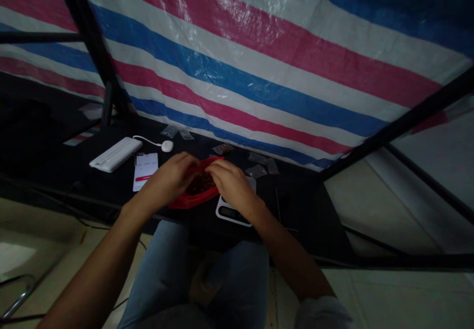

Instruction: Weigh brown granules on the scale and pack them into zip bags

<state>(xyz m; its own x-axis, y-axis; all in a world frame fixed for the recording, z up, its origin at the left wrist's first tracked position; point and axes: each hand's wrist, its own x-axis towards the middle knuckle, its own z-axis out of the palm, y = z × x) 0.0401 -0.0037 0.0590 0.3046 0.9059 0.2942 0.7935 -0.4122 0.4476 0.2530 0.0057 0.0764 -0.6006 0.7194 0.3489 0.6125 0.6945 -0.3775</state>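
red plastic bag (185,201) pinched between fingers of left hand (168,178) and right hand (231,183)

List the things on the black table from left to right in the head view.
White power bank → printed white card → round white corded gadget → red plastic bag → white digital scale

Left hand (168,178) and right hand (231,183) hold a red plastic bag (188,201) (digital scale (227,212) beside).
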